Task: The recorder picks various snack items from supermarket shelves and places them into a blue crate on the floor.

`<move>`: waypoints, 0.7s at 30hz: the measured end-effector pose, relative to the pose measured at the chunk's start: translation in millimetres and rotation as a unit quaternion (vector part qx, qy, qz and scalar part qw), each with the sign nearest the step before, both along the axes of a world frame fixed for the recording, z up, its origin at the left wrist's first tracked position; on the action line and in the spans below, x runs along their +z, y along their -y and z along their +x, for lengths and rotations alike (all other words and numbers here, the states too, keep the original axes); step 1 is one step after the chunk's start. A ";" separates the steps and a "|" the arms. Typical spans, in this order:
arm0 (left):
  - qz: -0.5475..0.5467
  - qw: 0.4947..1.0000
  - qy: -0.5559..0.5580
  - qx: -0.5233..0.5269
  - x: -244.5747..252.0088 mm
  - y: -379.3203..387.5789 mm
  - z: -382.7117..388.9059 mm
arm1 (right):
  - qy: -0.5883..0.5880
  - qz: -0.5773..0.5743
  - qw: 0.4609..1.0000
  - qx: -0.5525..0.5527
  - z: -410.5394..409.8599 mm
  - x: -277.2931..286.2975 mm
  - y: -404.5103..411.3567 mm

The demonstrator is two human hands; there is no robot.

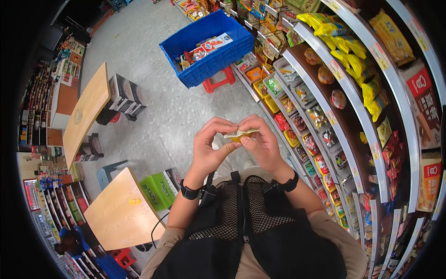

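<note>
Both hands meet in front of my chest around a small yellow snack packet (241,135) with a pale, crimped edge. My left hand (215,142) pinches its left end between thumb and fingers. At the other end my right hand (258,139) grips it the same way, thumb on the near face. The fingertips of the two hands almost touch above it. The fingers hide part of the packet, and whether it is torn cannot be told.
Snack shelves (334,69) curve along the right. A blue plastic crate (209,66) holding packets stands on a red stool (220,79) ahead. To the left are two wooden tabletops (122,216), cardboard boxes (126,92) and a green box (158,190). A yellow packet (134,201) lies on the nearer tabletop.
</note>
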State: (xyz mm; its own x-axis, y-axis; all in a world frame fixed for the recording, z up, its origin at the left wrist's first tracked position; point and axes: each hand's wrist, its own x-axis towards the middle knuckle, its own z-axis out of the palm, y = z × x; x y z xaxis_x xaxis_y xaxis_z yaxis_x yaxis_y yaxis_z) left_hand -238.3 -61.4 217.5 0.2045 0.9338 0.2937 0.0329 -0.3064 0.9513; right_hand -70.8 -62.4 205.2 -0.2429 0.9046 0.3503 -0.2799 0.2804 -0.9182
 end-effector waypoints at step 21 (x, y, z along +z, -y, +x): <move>-0.119 0.991 0.012 -0.066 -64.6 -124.7 -119.7 | 0.128 -0.257 0.958 0.010 -103.0 -52.2 -124.5</move>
State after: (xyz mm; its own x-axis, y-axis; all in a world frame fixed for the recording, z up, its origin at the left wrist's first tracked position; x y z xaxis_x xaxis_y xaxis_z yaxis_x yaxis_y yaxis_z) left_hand -358.1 63.3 152.9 0.3246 0.9430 0.0738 -0.0156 -0.0727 0.9972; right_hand -173.8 62.1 153.0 -0.2802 0.9361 -0.2126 -0.0284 -0.2294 -0.9729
